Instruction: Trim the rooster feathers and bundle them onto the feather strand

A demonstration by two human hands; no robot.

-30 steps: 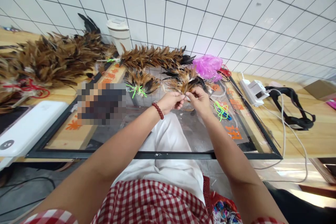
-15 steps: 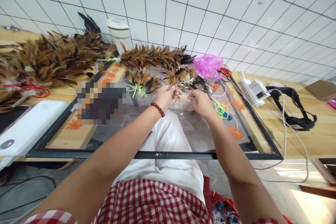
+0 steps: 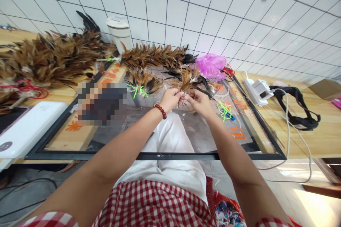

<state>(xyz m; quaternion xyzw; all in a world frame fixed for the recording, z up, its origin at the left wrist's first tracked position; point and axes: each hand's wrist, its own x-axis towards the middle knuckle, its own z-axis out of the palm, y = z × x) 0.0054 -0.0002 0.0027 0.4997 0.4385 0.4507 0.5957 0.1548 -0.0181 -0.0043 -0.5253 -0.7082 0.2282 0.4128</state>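
My left hand (image 3: pixel 171 100), with a dark red bead bracelet (image 3: pixel 160 111) at the wrist, pinches the base of some brown feathers (image 3: pixel 188 79). My right hand (image 3: pixel 199 101) meets it there, its fingers closed around the same quills. The feathers stand up from between my fingertips, and the quill ends are mostly hidden. Left of my hands lies a small feather bunch (image 3: pixel 144 79) with neon green string (image 3: pixel 138 90) at its base. Another tangle of green string and a blue tool (image 3: pixel 230 116) lie to the right of my right hand.
A black-framed glass panel (image 3: pixel 176 156) lies under my hands. Behind stand a long feather strand (image 3: pixel 157 56), a white cup (image 3: pixel 119 33) and a pink plastic bag (image 3: pixel 210 65). A big feather pile (image 3: pixel 53 56) and a white power bank (image 3: pixel 33 127) are left; a power strip (image 3: pixel 258 90) is right.
My hands were apart, and the right one has come left to meet the left one. The brown feathers now stand upright at my fingertips.
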